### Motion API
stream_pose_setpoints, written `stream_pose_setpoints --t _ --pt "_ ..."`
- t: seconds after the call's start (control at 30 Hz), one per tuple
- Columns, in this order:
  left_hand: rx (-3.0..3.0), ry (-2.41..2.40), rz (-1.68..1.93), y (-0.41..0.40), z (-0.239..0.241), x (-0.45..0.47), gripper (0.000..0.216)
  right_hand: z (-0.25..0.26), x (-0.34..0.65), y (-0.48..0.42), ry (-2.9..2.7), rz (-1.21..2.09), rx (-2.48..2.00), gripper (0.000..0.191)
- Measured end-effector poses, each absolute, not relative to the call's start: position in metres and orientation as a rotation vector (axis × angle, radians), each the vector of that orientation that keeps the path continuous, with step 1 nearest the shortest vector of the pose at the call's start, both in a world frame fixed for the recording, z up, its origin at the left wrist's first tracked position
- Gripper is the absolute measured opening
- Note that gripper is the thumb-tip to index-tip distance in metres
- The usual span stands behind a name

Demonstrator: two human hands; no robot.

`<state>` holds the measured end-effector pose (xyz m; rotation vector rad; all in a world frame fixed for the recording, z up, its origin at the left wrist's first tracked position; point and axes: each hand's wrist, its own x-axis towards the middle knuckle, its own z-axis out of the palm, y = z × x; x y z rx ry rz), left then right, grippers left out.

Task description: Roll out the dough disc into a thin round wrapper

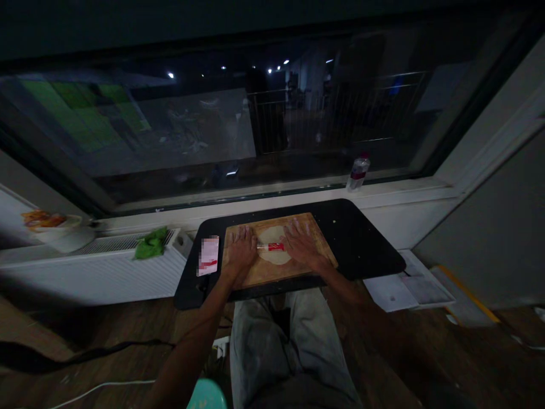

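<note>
A round, flat sheet of dough (269, 262) lies on a wooden board (251, 277). Across it rests a clear plastic bottle with a red label (276, 247), lying on its side. My left hand (242, 247) is over the bottle's left end, fingers stretched forward above the board. At the other end my right hand (300, 243) lies palm down, its fingers spread and pale with what looks like flour. Both palms cover the bottle's ends, so those are hidden.
The board sits on a black tabletop (353, 244), with a phone (208, 255) at its left. An upright bottle (358, 172) stands on the windowsill. A green cloth (151, 243) lies on the radiator (128, 278), near a white bowl (70, 234). White boxes (392, 292) are at lower right.
</note>
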<state>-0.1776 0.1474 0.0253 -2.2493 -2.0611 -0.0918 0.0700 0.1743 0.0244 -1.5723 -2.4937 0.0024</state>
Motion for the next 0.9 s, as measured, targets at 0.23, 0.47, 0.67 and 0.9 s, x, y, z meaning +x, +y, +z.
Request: stream_pose_setpoints --t 0.23,0.47,0.67,0.9 --pt "-2.23 -2.148 -0.052 0.174 0.023 -0.176 0.064 0.038 0.06 0.235 -2.399 0.215 -1.819 0.07" --pt "-2.252 -2.145 0.014 0.159 0.021 -0.173 0.064 0.029 0.053 0.257 -2.363 0.254 -1.993 0.073" --pt "-2.249 -2.18 -0.071 0.142 0.025 -0.167 0.064 0.025 0.061 0.243 -2.474 0.101 -1.891 0.081" --pt "-2.238 -2.095 -0.095 0.118 0.029 -0.162 0.066 0.025 0.064 0.223 -2.469 -0.002 -1.848 0.081"
